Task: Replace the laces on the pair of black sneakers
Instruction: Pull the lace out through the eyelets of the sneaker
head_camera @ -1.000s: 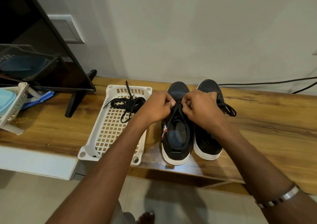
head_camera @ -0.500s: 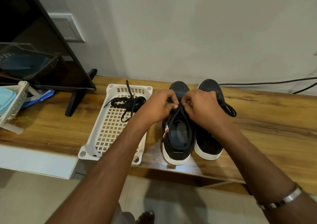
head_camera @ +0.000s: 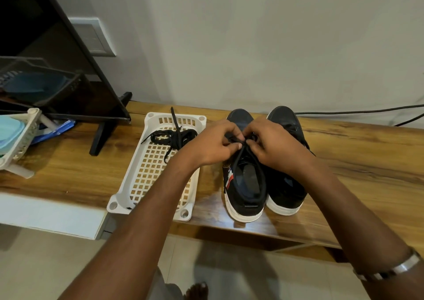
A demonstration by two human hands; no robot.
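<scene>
Two black sneakers with white soles stand side by side on the wooden bench, toes toward the wall: the left sneaker [head_camera: 244, 185] and the right sneaker [head_camera: 286, 185]. My left hand [head_camera: 215, 143] and my right hand [head_camera: 273, 143] meet over the left sneaker's lacing area, and both pinch its black lace [head_camera: 240, 141] between curled fingers. Most of the eyelets are hidden under my hands. A loose bundle of black laces [head_camera: 175, 136] lies at the far end of the white basket [head_camera: 149, 180].
The wooden bench [head_camera: 355, 168] runs along the wall. A dark screen on a black stand [head_camera: 101, 134] is at the left, with a pale rack [head_camera: 18, 143] beside it. Black cables [head_camera: 358, 110] trail at the back right. My foot [head_camera: 197, 290] shows on the tiled floor.
Both hands have shifted slightly toward the sneaker's toe while working the lace. The sneakers, the basket and the loose laces have stayed where they were.
</scene>
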